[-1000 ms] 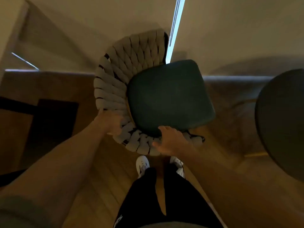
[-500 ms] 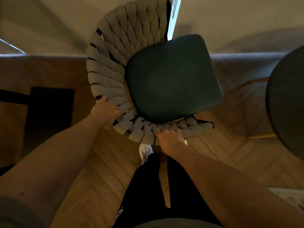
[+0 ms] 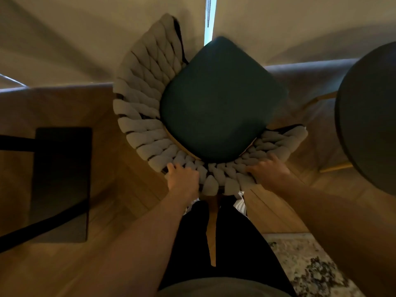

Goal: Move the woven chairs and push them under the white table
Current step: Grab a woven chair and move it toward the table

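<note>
Both hands grip the padded back of the woven chair [image 3: 147,116] from above. The left hand [image 3: 182,179] curls its fingers [image 3: 171,167] over the braided rim at the lower left of the back; the right hand [image 3: 269,171] has its fingers [image 3: 252,168] spread and pressed onto the weave at the lower right. Just beyond the fingertips lies the dark green seat cushion [image 3: 220,101], which points away from the person toward the pale wall. The chair stands on the wooden floor [image 3: 132,189], close against the person's dark trousers [image 3: 233,243]. Far right of the right-hand fingers a second dark seat [image 3: 368,116] shows at the edge.
</note>
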Motion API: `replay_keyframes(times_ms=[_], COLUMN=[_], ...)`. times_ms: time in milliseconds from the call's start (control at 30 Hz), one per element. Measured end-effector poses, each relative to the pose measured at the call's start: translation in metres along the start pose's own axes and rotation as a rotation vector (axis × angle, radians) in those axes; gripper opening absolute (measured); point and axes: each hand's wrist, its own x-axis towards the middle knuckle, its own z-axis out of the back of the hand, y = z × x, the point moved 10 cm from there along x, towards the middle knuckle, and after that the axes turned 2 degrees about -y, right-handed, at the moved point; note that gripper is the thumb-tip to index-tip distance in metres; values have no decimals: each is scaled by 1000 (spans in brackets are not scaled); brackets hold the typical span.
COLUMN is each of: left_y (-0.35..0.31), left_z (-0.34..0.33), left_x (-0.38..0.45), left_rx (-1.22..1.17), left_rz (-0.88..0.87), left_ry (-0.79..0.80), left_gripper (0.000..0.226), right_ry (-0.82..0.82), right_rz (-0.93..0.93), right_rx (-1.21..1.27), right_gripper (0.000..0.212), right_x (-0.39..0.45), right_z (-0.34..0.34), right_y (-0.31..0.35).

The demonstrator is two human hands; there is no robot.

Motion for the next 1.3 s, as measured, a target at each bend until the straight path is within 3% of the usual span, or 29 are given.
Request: replay_keyframes(times_ms=[200, 300, 400, 533, 633, 767, 967, 1300], left_y=[-49, -42, -12, 70, 121, 130, 108, 23], left_z=[0, -5, -5, 4, 14, 19, 4, -14], left_x=[0, 5, 12, 36, 55, 58, 43, 13], left_rx=[-86, -93, -5, 290, 430, 467, 371, 154], left_rz=[16, -127, -275, -257, -205, -247, -243, -128], left_ry=[-14, -33, 25, 75, 70, 26, 18, 18], left_gripper=[17, 43, 67, 75, 69, 61, 54, 42], right_ry=[71, 109, 120, 80, 83, 99, 126, 130], right_rz=[-81, -34, 10, -53, -79, -89, -59, -6], right_rx=[-151, -18, 172, 376, 399, 363, 303, 124], right_gripper=[69, 70, 78, 67, 51, 41, 70, 83], right_x=[-18, -19, -14, -3, 6, 9, -3, -37], right_z=[-11, -6, -3, 5, 6, 0, -19, -59], right_y=[-34, 0, 49, 84, 90, 92, 84, 15])
